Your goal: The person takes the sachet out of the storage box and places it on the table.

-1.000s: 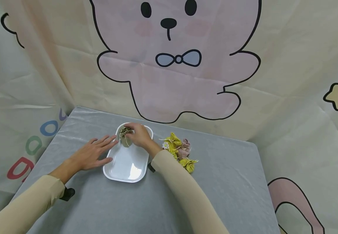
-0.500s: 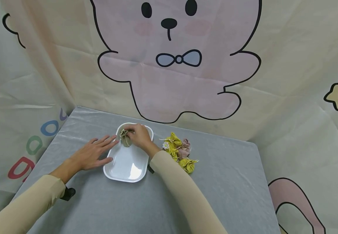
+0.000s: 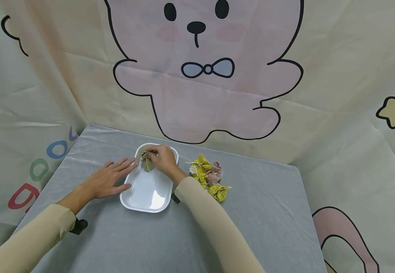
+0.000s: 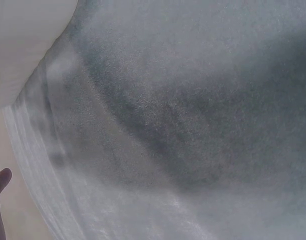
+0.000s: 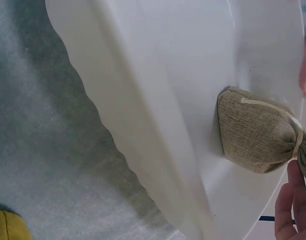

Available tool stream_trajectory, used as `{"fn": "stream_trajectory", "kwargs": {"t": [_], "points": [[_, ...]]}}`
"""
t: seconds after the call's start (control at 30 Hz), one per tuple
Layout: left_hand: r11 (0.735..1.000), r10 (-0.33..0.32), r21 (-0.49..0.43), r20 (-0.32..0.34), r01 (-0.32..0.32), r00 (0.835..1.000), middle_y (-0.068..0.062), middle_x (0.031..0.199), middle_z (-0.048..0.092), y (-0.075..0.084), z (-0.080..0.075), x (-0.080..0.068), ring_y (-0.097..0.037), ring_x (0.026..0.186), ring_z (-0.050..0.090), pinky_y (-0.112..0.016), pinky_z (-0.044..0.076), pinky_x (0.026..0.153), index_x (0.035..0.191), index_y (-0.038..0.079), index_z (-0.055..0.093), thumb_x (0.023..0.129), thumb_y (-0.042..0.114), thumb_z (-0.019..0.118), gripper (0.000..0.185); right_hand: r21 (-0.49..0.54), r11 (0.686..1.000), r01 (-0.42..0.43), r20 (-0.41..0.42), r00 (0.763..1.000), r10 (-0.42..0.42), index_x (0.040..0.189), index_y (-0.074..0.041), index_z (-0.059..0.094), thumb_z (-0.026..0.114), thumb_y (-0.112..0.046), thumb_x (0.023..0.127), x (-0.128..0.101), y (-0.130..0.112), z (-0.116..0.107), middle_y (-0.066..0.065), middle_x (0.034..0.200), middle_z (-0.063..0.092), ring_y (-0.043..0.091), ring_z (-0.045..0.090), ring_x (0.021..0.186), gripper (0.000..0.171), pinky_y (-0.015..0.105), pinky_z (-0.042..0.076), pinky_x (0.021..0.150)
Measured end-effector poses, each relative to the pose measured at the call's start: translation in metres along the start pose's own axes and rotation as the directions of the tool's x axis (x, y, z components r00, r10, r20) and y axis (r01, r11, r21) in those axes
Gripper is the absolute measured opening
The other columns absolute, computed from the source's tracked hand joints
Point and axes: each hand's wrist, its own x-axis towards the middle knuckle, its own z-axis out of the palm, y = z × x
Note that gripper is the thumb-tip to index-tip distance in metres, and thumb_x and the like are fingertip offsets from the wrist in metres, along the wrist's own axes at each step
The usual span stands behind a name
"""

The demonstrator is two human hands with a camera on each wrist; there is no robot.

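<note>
An olive cloth pouch [image 3: 146, 163] tied with string lies in the far end of a white rectangular tray [image 3: 139, 204]. My right hand [image 3: 155, 154] reaches over the tray and pinches the pouch at its tied neck. In the right wrist view the pouch [image 5: 255, 132] rests on the tray's floor [image 5: 142, 100], with fingertips [image 5: 289, 210] by its neck at the frame's edge. My left hand [image 3: 122, 174] lies flat on the grey cloth, fingers straight against the tray's left rim. The left wrist view shows the cloth, the tray's rim [image 4: 22, 45] and one fingertip [image 4: 0, 182].
A small heap of yellow and pink pouches [image 3: 209, 176] lies on the grey table cloth [image 3: 269, 212] just right of the tray; one yellow pouch [image 5: 7, 225] shows in the right wrist view. A cartoon-printed backdrop [image 3: 204, 87] rises behind the table.
Hardly anything differs. My right hand has shifted slightly on the pouch's neck at the tray's far end; the left hand has stayed put.
</note>
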Motion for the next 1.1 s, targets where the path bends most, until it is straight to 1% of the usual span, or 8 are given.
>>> {"fn": "stream_trajectory", "kwargs": {"t": [0.17, 0.3, 0.4, 0.57, 0.77, 0.9, 0.97, 1.1], "points": [[1.000, -0.005, -0.001, 0.009, 0.005, 1.000, -0.012, 0.161, 0.031, 0.000, -0.001, -0.001, -0.040, 0.145, 0.031, -0.067, 0.033, 0.105, 0.155, 0.013, 0.038, 0.094, 0.047, 0.063, 0.074, 0.036, 0.999, -0.009, -0.016, 1.000, 0.009, 0.109, -0.014, 0.079, 0.069, -0.011, 0.092, -0.001, 0.000, 0.000, -0.002, 0.103, 0.076, 0.010, 0.070, 0.096, 0.019, 0.022, 0.050, 0.082], [1.000, -0.008, -0.004, 0.011, 0.008, 1.000, -0.012, 0.161, 0.031, 0.000, -0.002, -0.001, -0.040, 0.145, 0.031, -0.067, 0.032, 0.105, 0.154, 0.012, 0.038, 0.094, 0.047, 0.063, 0.074, 0.037, 0.999, -0.030, -0.023, 0.999, 0.031, 0.108, -0.015, 0.079, 0.070, -0.012, 0.092, -0.002, 0.001, -0.003, -0.002, 0.102, 0.076, 0.009, 0.069, 0.094, 0.018, 0.021, 0.050, 0.080], [1.000, -0.008, -0.002, 0.016, 0.008, 1.000, -0.012, 0.161, 0.031, 0.001, -0.002, 0.000, -0.040, 0.145, 0.030, -0.067, 0.031, 0.105, 0.155, 0.013, 0.038, 0.094, 0.048, 0.063, 0.074, 0.039, 0.998, -0.042, -0.032, 0.999, 0.043, 0.106, -0.015, 0.080, 0.071, -0.012, 0.092, -0.003, 0.001, -0.006, -0.002, 0.100, 0.076, 0.009, 0.069, 0.092, 0.017, 0.022, 0.050, 0.077], [1.000, -0.002, 0.001, 0.011, 0.002, 1.000, -0.012, 0.161, 0.031, 0.002, -0.002, 0.000, -0.039, 0.145, 0.031, -0.067, 0.032, 0.105, 0.154, 0.012, 0.038, 0.094, 0.048, 0.063, 0.074, 0.049, 0.998, -0.039, -0.037, 0.998, 0.040, 0.107, -0.014, 0.079, 0.070, -0.012, 0.093, -0.003, 0.000, -0.015, -0.002, 0.101, 0.076, 0.010, 0.069, 0.093, 0.017, 0.023, 0.049, 0.077], [1.000, 0.012, -0.005, -0.013, -0.012, 1.000, -0.013, 0.159, 0.034, 0.001, -0.003, 0.000, -0.040, 0.144, 0.032, -0.067, 0.032, 0.104, 0.153, 0.011, 0.040, 0.093, 0.046, 0.065, 0.073, 0.032, 0.999, -0.026, -0.029, 0.999, 0.027, 0.108, -0.016, 0.079, 0.069, -0.015, 0.094, -0.002, -0.005, -0.032, -0.003, 0.102, 0.076, 0.009, 0.068, 0.094, 0.017, 0.023, 0.049, 0.077], [1.000, 0.020, -0.013, -0.032, -0.021, 0.999, -0.014, 0.158, 0.035, 0.001, -0.003, -0.001, -0.041, 0.143, 0.033, -0.068, 0.033, 0.103, 0.152, 0.011, 0.042, 0.092, 0.045, 0.066, 0.073, 0.031, 1.000, 0.002, -0.030, 1.000, -0.001, 0.109, -0.013, 0.078, 0.068, -0.013, 0.095, -0.001, -0.008, -0.045, -0.001, 0.104, 0.076, 0.011, 0.068, 0.096, 0.018, 0.024, 0.049, 0.080], [1.000, 0.014, -0.015, -0.025, -0.015, 1.000, -0.014, 0.159, 0.035, 0.000, -0.003, -0.001, -0.041, 0.143, 0.033, -0.068, 0.032, 0.103, 0.153, 0.012, 0.041, 0.092, 0.046, 0.065, 0.073, 0.035, 0.999, 0.007, -0.030, 1.000, -0.006, 0.110, -0.013, 0.078, 0.068, -0.013, 0.095, -0.001, -0.008, -0.052, -0.001, 0.105, 0.075, 0.011, 0.068, 0.097, 0.018, 0.023, 0.049, 0.081], [1.000, -0.003, -0.018, 0.016, 0.004, 1.000, -0.012, 0.160, 0.031, 0.000, -0.003, 0.001, -0.040, 0.145, 0.030, -0.068, 0.031, 0.105, 0.155, 0.014, 0.038, 0.093, 0.050, 0.063, 0.075, 0.056, 0.998, 0.003, -0.029, 1.000, -0.002, 0.110, -0.013, 0.078, 0.067, -0.013, 0.096, -0.002, -0.009, -0.065, -0.001, 0.106, 0.075, 0.011, 0.067, 0.099, 0.018, 0.023, 0.049, 0.081]]}}
